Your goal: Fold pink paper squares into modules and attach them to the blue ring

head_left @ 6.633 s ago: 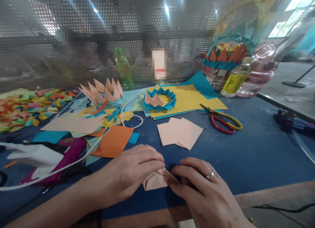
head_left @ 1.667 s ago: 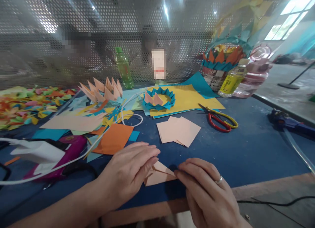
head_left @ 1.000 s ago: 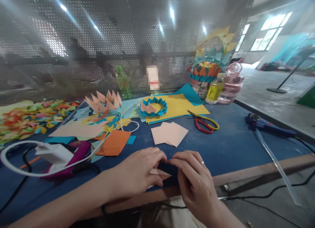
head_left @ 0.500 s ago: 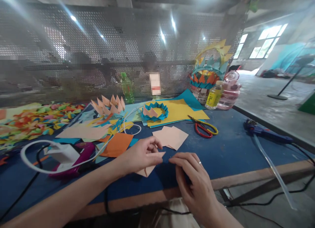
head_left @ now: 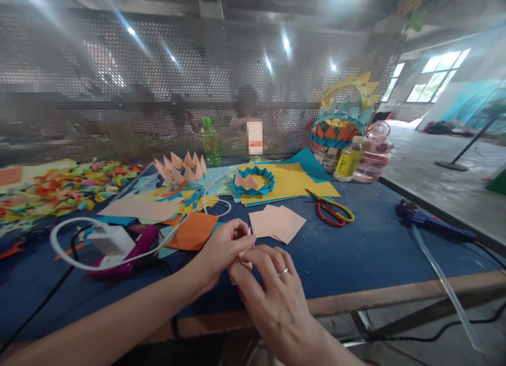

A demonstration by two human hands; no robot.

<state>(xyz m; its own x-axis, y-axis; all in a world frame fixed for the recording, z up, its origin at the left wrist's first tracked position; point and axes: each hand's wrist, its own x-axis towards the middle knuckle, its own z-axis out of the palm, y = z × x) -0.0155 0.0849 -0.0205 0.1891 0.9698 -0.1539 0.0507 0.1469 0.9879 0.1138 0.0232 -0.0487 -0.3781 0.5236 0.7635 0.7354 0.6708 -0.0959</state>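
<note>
My left hand (head_left: 227, 247) is closed on a small pale pink paper piece (head_left: 245, 259) above the blue table near its front edge. Pressed against the same piece, the fingers of my right hand (head_left: 272, 287) are curled and cover most of it. A ring shows on the right hand. Just beyond the hands lie several pale pink paper squares (head_left: 279, 222), overlapping. Left of them is an orange paper sheet (head_left: 192, 231). Farther back sits a blue pointed paper ring (head_left: 270, 182) with pink points at its left side.
Scissors (head_left: 332, 210) with red and yellow handles lie right of the squares. A blue glue gun (head_left: 435, 221) rests at the right. At left are a white plug (head_left: 110, 242), looping cable and heaped folded papers (head_left: 79, 189). Bottles (head_left: 350, 157) and paper crowns stand behind, before a perforated screen (head_left: 158, 65).
My right hand has moved left and now touches the paper held in my left hand. That paper is now mostly hidden by fingers. The whole view has shifted slightly.
</note>
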